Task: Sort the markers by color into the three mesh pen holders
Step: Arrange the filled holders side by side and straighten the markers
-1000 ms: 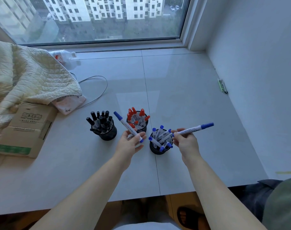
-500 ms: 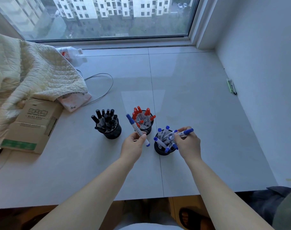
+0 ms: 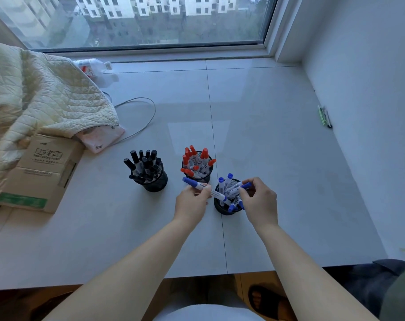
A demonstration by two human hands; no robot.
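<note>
Three black mesh holders stand on the pale sill. The left holder [image 3: 156, 183] carries black-capped markers, the middle holder [image 3: 203, 178] red-capped ones, and the right holder [image 3: 221, 208] blue-capped ones. My left hand [image 3: 191, 202] grips a blue marker [image 3: 202, 186] by its barrel; it lies slanted, its lower end over the rim of the blue holder. My right hand [image 3: 260, 201] hovers over the blue holder and pinches a second blue marker [image 3: 237, 187], whose lower end is inside the holder among the others.
A cardboard box [image 3: 40, 171] and a cream quilt [image 3: 35, 105] lie at the left. A grey cable [image 3: 141, 126] loops behind the holders, a plastic bottle [image 3: 92, 67] lies near the window, and a small green clip [image 3: 324, 117] rests by the right wall.
My right hand has carried its blue marker down into the blue holder. My left hand has shifted right, bringing its blue marker's lower end over the same holder.
</note>
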